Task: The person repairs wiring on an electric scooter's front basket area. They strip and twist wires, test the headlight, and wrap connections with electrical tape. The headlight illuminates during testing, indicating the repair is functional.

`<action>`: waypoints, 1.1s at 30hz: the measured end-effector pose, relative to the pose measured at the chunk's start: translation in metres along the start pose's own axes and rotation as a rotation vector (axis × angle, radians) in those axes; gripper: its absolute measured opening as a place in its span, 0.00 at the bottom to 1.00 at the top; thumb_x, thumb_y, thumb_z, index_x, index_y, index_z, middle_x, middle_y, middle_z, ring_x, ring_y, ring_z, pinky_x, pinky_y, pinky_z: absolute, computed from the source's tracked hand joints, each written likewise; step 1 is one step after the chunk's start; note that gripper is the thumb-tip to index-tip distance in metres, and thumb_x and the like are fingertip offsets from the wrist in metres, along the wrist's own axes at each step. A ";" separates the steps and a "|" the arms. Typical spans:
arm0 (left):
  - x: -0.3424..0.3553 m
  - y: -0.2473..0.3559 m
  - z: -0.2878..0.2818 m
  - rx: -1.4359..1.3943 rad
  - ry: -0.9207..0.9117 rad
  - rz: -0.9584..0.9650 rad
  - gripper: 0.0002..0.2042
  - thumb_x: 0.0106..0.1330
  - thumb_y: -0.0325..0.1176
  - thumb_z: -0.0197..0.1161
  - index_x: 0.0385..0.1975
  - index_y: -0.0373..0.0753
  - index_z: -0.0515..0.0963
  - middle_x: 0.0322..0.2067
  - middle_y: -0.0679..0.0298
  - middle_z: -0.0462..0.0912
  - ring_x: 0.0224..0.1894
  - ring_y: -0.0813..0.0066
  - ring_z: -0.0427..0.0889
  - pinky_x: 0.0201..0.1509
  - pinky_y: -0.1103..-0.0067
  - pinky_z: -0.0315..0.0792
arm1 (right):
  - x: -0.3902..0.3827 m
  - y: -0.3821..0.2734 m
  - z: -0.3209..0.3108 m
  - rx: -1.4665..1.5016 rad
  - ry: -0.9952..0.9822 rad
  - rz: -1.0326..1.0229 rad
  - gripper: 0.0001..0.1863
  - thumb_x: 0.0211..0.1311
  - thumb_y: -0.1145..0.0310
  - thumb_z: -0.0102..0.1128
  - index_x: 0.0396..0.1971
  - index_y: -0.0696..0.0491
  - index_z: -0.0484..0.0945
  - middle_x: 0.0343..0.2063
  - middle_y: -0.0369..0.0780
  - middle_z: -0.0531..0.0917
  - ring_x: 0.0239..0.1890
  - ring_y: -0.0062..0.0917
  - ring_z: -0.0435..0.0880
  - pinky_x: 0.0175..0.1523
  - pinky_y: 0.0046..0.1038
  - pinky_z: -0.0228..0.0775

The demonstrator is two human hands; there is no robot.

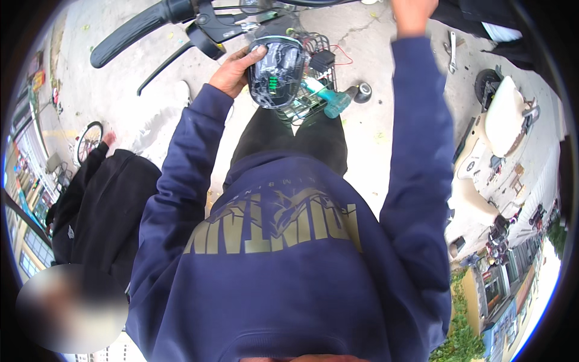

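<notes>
My left hand is closed on the left side of a rounded black display unit, its thumb over the rim. The unit has a glossy, wrinkled film-like face with small green bars. Beyond it runs a handlebar with a black rubber grip and a brake lever. At the top edge is my right hand, its fingers cut off by the frame, so what it touches is hidden. Below the display sits a wire basket, holding a teal tool with a dark end.
A small black box with a thin red wire lies by the basket. At right, a wrench lies on the concrete, near cream scooter panels. A person in black is close at my left; another dark-clothed person is at upper right.
</notes>
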State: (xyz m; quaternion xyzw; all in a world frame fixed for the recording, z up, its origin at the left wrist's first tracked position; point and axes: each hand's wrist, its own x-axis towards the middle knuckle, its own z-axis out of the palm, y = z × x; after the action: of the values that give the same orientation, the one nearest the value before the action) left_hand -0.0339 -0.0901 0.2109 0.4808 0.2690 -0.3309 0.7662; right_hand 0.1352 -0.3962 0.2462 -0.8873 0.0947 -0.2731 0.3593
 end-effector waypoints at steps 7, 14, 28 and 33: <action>0.001 0.009 0.011 0.011 0.024 -0.050 0.28 0.65 0.41 0.70 0.60 0.31 0.71 0.48 0.61 0.83 0.48 0.73 0.84 0.53 0.77 0.78 | -0.240 -0.036 -0.093 0.312 -0.727 0.146 0.18 0.67 0.61 0.61 0.48 0.58 0.78 0.37 0.49 0.83 0.41 0.46 0.83 0.48 0.38 0.74; 0.005 0.004 0.009 0.016 -0.004 -0.058 0.26 0.66 0.44 0.69 0.57 0.33 0.74 0.48 0.62 0.84 0.48 0.75 0.84 0.51 0.77 0.78 | -0.285 -0.042 -0.093 0.325 -0.753 0.144 0.10 0.66 0.66 0.61 0.39 0.58 0.79 0.30 0.45 0.83 0.35 0.43 0.83 0.41 0.39 0.74; 0.011 -0.003 0.003 0.042 0.046 -0.073 0.25 0.66 0.45 0.69 0.55 0.32 0.76 0.47 0.62 0.84 0.47 0.74 0.83 0.52 0.77 0.76 | -0.295 -0.040 -0.084 0.725 -0.941 0.784 0.17 0.73 0.60 0.53 0.37 0.61 0.81 0.26 0.38 0.85 0.29 0.20 0.80 0.39 0.25 0.70; 0.010 0.000 0.003 0.021 0.036 -0.059 0.25 0.67 0.45 0.68 0.55 0.32 0.75 0.47 0.61 0.84 0.48 0.73 0.83 0.53 0.76 0.77 | -0.291 -0.044 -0.090 0.553 -0.959 0.629 0.15 0.69 0.60 0.58 0.37 0.60 0.80 0.26 0.44 0.85 0.30 0.32 0.84 0.37 0.31 0.73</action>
State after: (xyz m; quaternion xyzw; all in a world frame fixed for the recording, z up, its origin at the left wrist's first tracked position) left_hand -0.0272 -0.0957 0.2051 0.4865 0.2934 -0.3474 0.7460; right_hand -0.1584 -0.3107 0.2090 -0.7153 0.1052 0.2587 0.6406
